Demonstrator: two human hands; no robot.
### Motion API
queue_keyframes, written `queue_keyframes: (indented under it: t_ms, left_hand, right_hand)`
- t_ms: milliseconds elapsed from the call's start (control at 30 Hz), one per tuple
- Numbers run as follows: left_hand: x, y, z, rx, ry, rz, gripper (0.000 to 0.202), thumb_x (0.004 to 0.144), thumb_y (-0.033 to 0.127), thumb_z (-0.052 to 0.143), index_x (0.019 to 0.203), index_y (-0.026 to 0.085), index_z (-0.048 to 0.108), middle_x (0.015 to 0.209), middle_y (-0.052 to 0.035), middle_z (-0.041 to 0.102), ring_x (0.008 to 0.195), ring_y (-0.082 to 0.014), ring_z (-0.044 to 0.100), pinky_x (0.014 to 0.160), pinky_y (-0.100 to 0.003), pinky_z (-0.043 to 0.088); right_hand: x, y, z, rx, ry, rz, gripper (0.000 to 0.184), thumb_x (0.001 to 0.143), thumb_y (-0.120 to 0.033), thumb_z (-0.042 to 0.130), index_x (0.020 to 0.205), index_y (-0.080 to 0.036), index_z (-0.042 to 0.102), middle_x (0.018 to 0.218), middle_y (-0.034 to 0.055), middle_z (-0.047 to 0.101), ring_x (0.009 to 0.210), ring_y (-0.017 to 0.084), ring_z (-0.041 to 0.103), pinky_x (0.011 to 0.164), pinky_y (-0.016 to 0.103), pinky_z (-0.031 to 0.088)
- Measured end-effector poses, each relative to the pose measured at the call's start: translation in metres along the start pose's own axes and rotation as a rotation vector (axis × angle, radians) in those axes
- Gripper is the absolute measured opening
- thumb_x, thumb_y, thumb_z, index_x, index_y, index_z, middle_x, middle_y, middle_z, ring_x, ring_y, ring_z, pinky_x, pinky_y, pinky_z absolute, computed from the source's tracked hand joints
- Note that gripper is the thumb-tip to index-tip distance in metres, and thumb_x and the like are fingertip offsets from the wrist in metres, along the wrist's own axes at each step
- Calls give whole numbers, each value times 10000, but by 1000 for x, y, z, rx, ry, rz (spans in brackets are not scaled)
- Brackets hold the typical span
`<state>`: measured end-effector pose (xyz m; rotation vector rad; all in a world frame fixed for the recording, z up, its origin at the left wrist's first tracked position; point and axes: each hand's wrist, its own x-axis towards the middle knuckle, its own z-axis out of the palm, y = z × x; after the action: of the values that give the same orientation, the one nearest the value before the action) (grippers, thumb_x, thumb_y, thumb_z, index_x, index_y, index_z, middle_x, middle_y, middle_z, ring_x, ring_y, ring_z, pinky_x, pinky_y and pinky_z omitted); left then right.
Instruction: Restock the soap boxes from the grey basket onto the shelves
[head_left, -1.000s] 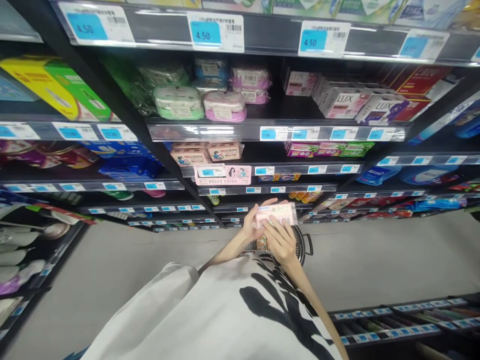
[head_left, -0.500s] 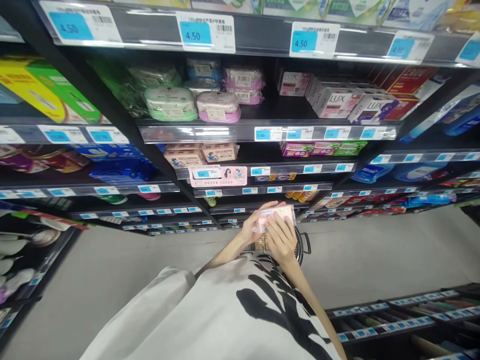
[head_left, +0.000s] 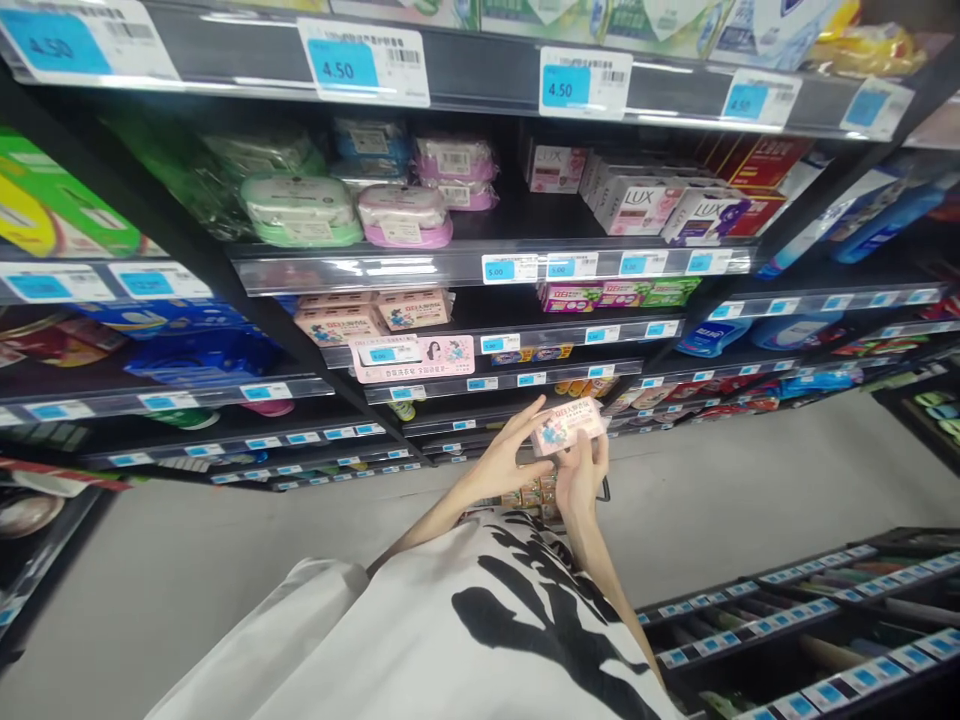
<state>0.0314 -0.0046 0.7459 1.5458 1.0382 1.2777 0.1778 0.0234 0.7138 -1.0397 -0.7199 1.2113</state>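
Note:
A pink pack of soap (head_left: pixel 568 428) with red lettering and a blue-and-white figure is held in front of me, its printed face towards me. My right hand (head_left: pixel 581 480) grips it from below, with the thumb on the front. Around the pack's left end is my left hand (head_left: pixel 510 460), fingers and thumb spread apart; whether its fingertips touch the wrapping I cannot tell. Similar pink soap packs (head_left: pixel 412 308) lie on the shelf ahead. Below my hands, partly hidden by them, several small orange-brown packages (head_left: pixel 531 492) sit beside a dark handle (head_left: pixel 604 490).
Shelves rise in front, holding green and pink soap boxes (head_left: pixel 300 210), white LUX cartons (head_left: pixel 637 205) and blue packages (head_left: pixel 199 360). Price tags line the shelf edges (head_left: pixel 360 270). Grey floor (head_left: pixel 720 500) runs between these and another shelf unit (head_left: pixel 780 620) at lower right.
The soap pack has been turned to its illustrated face. My right hand, earlier flat over it, now grips it from below, while my left has loosened. The view has shifted slightly.

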Motion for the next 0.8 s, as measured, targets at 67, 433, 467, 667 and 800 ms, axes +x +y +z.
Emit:
queue_keyframes:
  t_ms: [67,433,467,667,800]
  left_hand:
    - [2,0,5,36,30,5,655,884,303,756,1506,284,551,1668,-94,362,1544,-318,342,1277,-495,271]
    - [15,-8,-14,108,0,-174,551,850,349,784,1370,221,651,1328,-91,696,1182,-287,660,1043,-370,500]
    - [14,-10,-18,77,-23,-195,578,836,361,799,1373,213,644,1321,-94,697,1180,-288,658,1025,-362,507]
    - [0,-13,-33,-45,-114,-344,636,749,450,877,1257,140,652,1134,-103,721,963,-235,673,807,-286,518]
    - [-11,-13,-40,-93,-80,-381,623,711,478,900,1172,128,670,1043,-85,713,894,-205,653,776,-269,500]
  right_hand:
    - [1,1,-2,51,-19,55,462,894,-443,687,1276,-221,551,1292,139,704,1117,252,716,914,427,626]
    - [-13,15,-9,-25,-130,-9,712,830,-465,781,1423,-226,466,1277,169,713,1111,278,717,921,458,618]
    - [-14,17,-9,-39,-136,-21,709,817,-462,797,1405,-218,485,1280,169,713,1125,283,715,944,459,610]
    - [-23,22,-11,-106,-285,-87,592,804,-419,826,1294,-189,588,1210,148,750,1082,281,739,948,429,619]
    - [-22,21,-11,-167,-455,-62,581,855,-406,790,1361,-205,586,1330,137,706,1156,272,716,1005,427,601]
